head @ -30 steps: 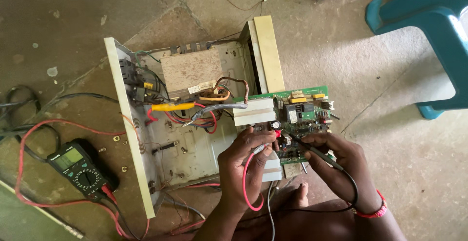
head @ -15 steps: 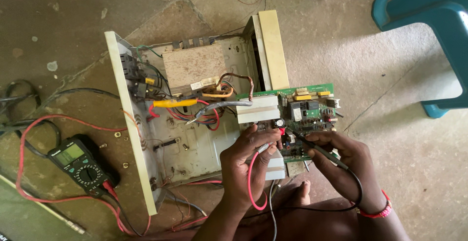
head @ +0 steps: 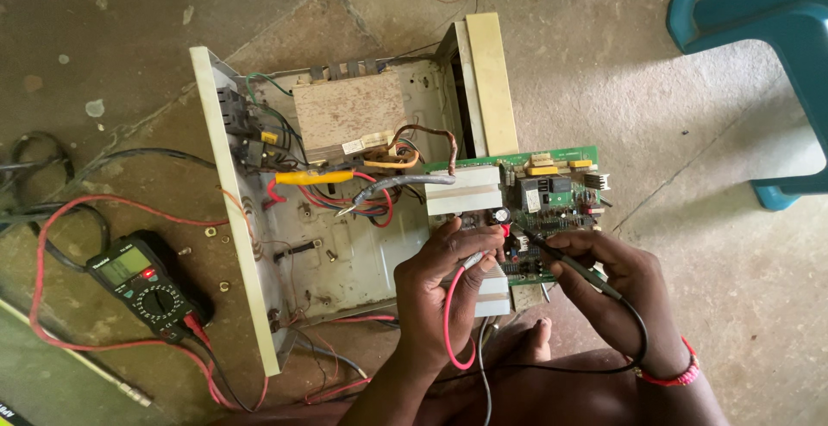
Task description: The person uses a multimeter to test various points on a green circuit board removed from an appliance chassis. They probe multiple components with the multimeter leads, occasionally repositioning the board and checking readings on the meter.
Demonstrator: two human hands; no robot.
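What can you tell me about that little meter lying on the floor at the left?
The meter is a small black handheld unit with a pale greenish screen above a round dial. It lies flat on the concrete floor, tilted, left of the opened metal case. Red and black leads plug into its lower end; the red lead loops round it. No hand touches it.

Bare forearms, no sleeves; red bracelet (head: 668, 376) on right wrist; bare foot (head: 528, 344).

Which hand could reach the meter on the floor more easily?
Probably the left hand. The multimeter lies on the floor on that side, past the open metal case, while the right hand sits farther away, holding the black probe.
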